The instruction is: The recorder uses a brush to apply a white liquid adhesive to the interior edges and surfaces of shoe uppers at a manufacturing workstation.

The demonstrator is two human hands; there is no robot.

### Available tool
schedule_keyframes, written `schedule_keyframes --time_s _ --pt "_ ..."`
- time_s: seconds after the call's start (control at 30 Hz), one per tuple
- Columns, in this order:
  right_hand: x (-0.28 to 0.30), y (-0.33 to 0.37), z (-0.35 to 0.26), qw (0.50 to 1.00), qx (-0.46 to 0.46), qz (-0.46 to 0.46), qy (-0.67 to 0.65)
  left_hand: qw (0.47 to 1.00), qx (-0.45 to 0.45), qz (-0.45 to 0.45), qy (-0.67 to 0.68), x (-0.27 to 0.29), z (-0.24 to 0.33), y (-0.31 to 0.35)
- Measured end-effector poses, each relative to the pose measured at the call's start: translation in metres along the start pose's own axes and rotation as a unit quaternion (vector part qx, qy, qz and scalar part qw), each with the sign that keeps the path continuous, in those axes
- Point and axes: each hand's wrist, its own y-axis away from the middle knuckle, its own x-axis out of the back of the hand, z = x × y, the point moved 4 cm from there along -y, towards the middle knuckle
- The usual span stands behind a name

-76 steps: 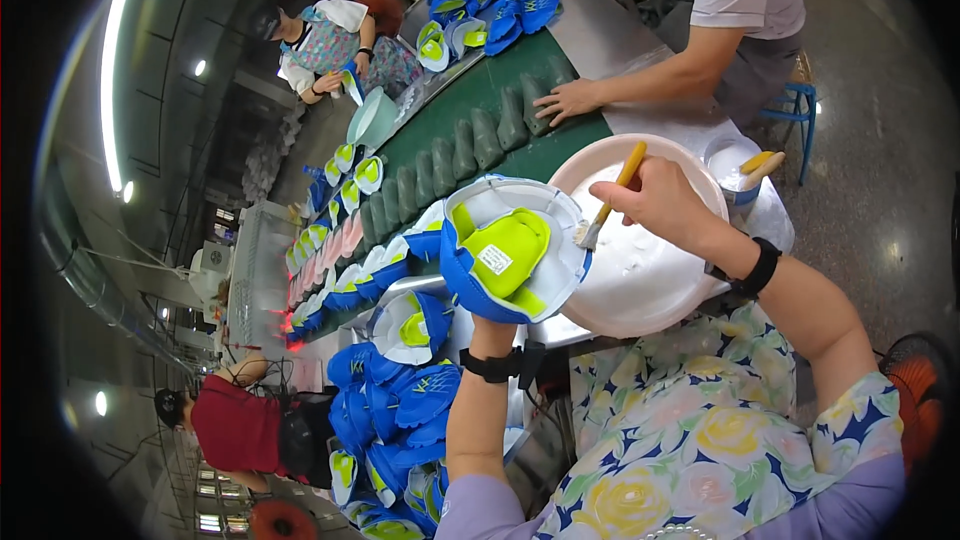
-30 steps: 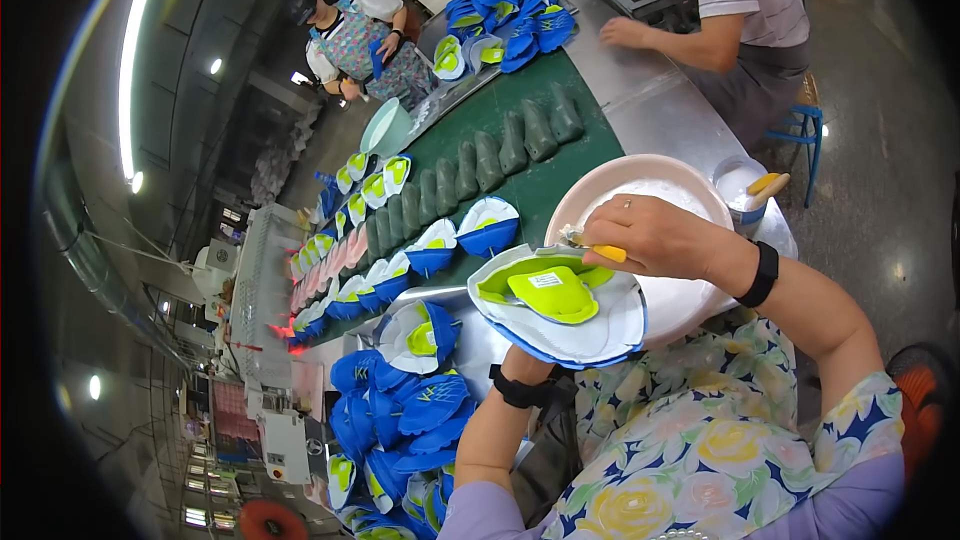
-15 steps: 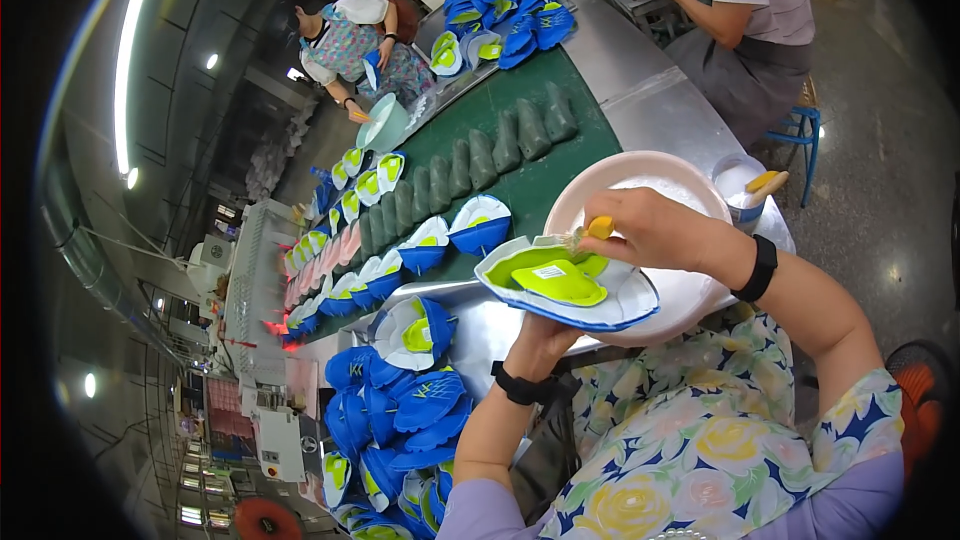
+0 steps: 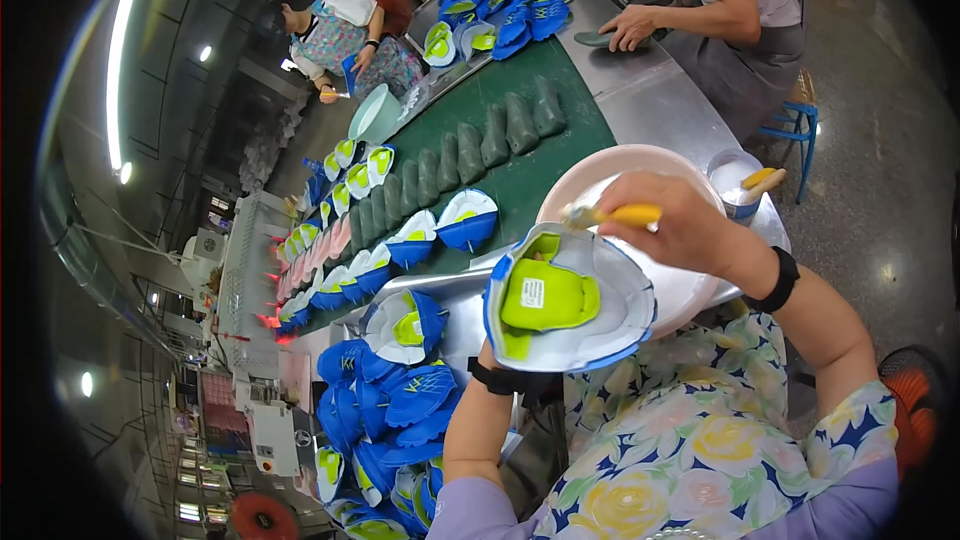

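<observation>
My left hand [image 4: 487, 352], mostly hidden behind it, holds up a blue shoe upper [image 4: 625, 280]. Its white-lined inside faces me, with a bright lime-green tongue and a small white label. In my right hand [image 4: 675, 218] is a brush with a yellow handle [image 4: 630, 214]. The pale bristles point left, just above the upper's top edge; whether they touch it I cannot tell. Behind the right hand stands a pink basin [image 4: 590, 172] with white liquid inside.
A white tub [image 4: 735, 172] with another yellow-handled brush stands right of the basin. Blue uppers [image 4: 400, 395] pile up at left. Dark shoe lasts [image 4: 470, 152] and more uppers line a green conveyor [image 4: 540, 165]. Two co-workers sit beyond, one with a hand on a grey-green piece [image 4: 595, 39].
The upper has tipped so its inside faces me more. My right hand has drawn the brush up out of it. The co-worker at right has lowered a hand to the table.
</observation>
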Motion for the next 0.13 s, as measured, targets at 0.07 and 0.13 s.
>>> schedule_keyframes --time_s 0.07,0.13 --pt "-0.018 0.002 -0.006 0.991 0.112 -0.051 0.047 0.999 -0.023 -0.031 -0.023 -0.016 0.012 0.008" --pt "-0.015 0.013 0.002 0.987 0.088 -0.118 0.064 0.996 -0.042 -0.062 -0.045 -0.019 0.022 0.075"
